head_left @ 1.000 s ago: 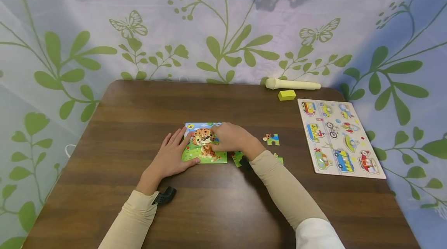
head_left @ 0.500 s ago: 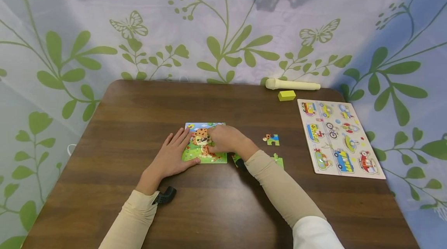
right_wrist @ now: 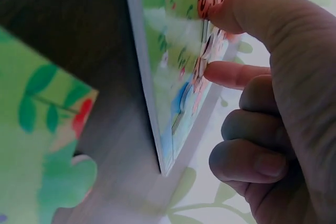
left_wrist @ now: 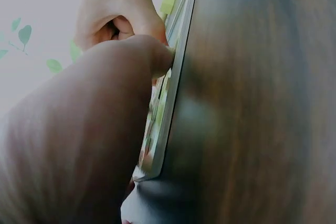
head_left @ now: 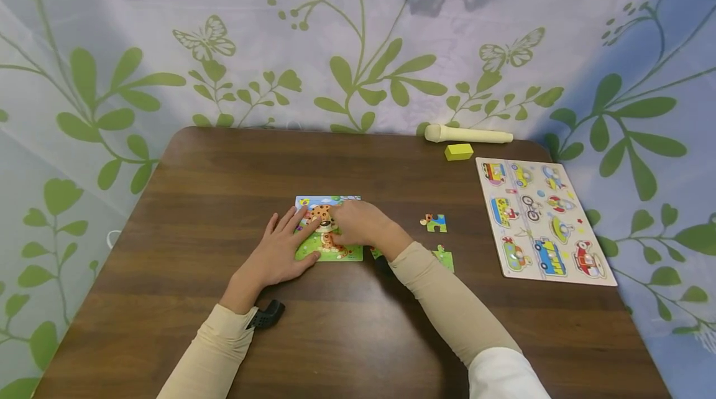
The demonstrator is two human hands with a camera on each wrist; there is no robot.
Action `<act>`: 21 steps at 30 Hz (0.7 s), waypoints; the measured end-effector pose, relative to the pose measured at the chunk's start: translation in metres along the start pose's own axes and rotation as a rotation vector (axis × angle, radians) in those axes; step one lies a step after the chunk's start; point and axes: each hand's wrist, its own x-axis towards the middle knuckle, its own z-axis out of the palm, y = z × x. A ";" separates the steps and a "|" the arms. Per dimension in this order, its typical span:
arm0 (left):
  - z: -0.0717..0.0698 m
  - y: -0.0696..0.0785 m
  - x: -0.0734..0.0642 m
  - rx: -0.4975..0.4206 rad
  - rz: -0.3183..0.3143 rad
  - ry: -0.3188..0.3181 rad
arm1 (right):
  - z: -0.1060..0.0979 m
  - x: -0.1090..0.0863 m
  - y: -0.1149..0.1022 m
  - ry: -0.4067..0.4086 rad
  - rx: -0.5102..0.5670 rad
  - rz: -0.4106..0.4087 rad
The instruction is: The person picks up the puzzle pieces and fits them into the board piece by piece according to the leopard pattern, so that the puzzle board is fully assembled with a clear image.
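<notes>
A leopard jigsaw puzzle in a thin board (head_left: 304, 252) lies on the brown table. My left hand (head_left: 278, 254) rests over its left side, fingers spread and thumb along the near edge. From the right, my right hand (head_left: 360, 222) reaches over the board and covers its upper right part. In the right wrist view, the thumb (right_wrist: 247, 11) and index finger (right_wrist: 236, 73) pinch a slightly raised puzzle piece (right_wrist: 207, 51) in the leopard picture; the other fingers are curled. The left wrist view has the left thumb (left_wrist: 152, 59) at the board's edge.
Loose puzzle pieces lie right of the board: one with an orange tab (head_left: 435, 223), a green one (head_left: 444, 258), and another (right_wrist: 52, 124) under the right wrist. A vehicle peg puzzle (head_left: 545, 222), a yellow block (head_left: 458, 151) and a cream toy microphone (head_left: 470, 134) are further off.
The right hand has shifted slightly left over the board. The left index finger has moved rightward onto the leopard's face, while the rest of that hand has barely moved.
</notes>
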 end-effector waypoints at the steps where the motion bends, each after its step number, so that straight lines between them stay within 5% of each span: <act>1: 0.000 0.001 0.000 0.000 -0.001 -0.003 | 0.000 -0.001 0.000 0.003 0.001 -0.001; 9: 0.004 0.005 0.001 0.020 -0.007 0.003 | -0.005 -0.020 0.013 -0.001 0.192 0.077; 15: 0.008 0.004 0.002 0.022 -0.001 0.008 | -0.006 -0.091 0.077 0.111 0.440 0.286; 21: 0.006 -0.001 0.003 0.044 -0.001 0.011 | 0.017 -0.161 0.132 0.114 0.446 0.489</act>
